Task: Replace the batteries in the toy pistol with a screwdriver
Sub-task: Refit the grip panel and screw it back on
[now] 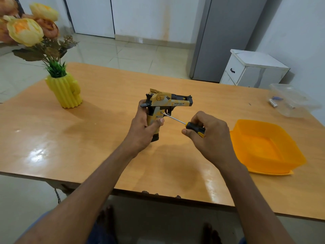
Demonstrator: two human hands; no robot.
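Glossy wood table (105, 155); translucent plastic tub (267, 147).

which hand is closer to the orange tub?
Right. The right hand, holding the screwdriver, sits just left of the orange tub; the left hand grips the toy pistol farther left.

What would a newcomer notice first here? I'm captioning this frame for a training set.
At the table's middle, the left hand grips a yellow toy pistol upright while the right hand holds a screwdriver, tip against the grip. At far left stands a yellow vase of flowers.
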